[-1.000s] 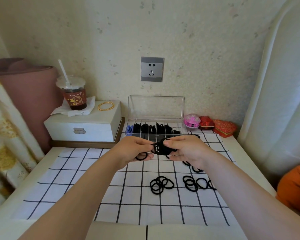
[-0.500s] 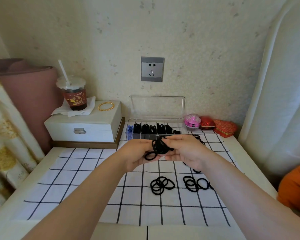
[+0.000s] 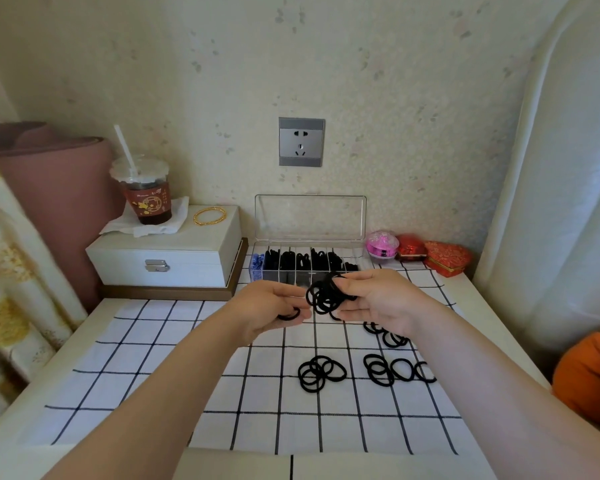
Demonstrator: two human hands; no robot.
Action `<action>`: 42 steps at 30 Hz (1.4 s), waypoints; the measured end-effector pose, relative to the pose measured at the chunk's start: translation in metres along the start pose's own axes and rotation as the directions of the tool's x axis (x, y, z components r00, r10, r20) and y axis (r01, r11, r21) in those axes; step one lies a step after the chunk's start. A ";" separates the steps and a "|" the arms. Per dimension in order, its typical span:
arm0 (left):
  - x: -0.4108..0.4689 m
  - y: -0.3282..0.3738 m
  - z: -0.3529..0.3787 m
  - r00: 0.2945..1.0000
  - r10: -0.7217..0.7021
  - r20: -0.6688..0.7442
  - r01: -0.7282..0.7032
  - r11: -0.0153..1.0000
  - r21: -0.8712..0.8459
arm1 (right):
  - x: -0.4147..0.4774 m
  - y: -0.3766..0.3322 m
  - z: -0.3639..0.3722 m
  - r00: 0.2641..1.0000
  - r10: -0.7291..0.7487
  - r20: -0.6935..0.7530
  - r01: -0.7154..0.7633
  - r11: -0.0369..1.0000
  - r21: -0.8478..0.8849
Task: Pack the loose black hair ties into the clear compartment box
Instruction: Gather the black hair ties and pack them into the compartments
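Gathering step: right hand point(image 3: 378, 303) grips a bunch of hair ties point(image 3: 326, 296) above the bench point(image 3: 463, 289), left hand point(image 3: 265, 306) apparently pinching one, others loose on the cloth point(image 3: 153, 341); next, tuck the bunch into the open box point(image 3: 310, 218).

White table point(image 3: 90, 341) bears a checked cloth point(image 3: 174, 358); along the cloth's far edge: clear compartment box point(image 3: 310, 218), wooden tray point(image 3: 167, 292), trinket boxes point(image 3: 411, 247).

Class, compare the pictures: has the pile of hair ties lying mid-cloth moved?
No. The pile of hair ties lies across the same grid lines of the checked cloth as before.
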State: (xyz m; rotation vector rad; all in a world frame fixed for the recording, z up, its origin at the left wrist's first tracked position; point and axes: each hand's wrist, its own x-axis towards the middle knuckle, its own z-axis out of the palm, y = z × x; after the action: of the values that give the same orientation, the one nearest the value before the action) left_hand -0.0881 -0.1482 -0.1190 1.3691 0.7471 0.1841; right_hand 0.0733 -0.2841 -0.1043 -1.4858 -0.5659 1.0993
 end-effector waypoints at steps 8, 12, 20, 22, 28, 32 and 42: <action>0.005 -0.003 0.022 0.993 0.108 -0.056 -0.118 0.969 -0.218 | -0.001 0.005 0.022 0.997 -0.004 0.075 -0.002 0.996 0.088; 0.000 0.003 0.021 0.998 0.047 0.052 -0.012 0.848 -0.530 | 0.003 0.010 0.025 0.999 -0.037 -0.026 0.038 0.999 0.024; -0.004 0.002 0.026 0.984 0.171 0.058 -0.140 0.924 -0.356 | 0.001 0.012 0.023 1.000 0.011 0.013 -0.012 0.999 0.041; -0.004 0.002 0.028 0.978 0.197 0.068 -0.169 0.942 -0.289 | -0.001 0.012 0.024 1.000 0.010 0.029 -0.013 0.995 0.103; 0.001 0.007 0.030 0.976 0.193 0.100 -0.147 0.927 -0.345 | -0.003 0.008 0.022 0.999 -0.051 -0.014 0.053 0.984 0.168; 0.010 0.012 0.026 0.984 0.168 0.063 -0.134 0.923 -0.362 | -0.001 -0.001 0.011 0.995 -0.074 -0.066 0.087 0.970 0.227; 0.081 0.038 0.039 0.880 0.437 -0.184 -0.315 0.830 0.461 | 0.058 -0.025 -0.043 0.840 -0.200 -0.505 0.251 0.967 0.034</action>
State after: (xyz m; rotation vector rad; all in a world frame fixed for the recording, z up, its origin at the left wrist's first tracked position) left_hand 0.0078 -0.1283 -0.1137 1.9311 0.7685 0.5750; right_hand 0.1422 -0.2512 -0.1023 -1.4971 -0.3036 0.5149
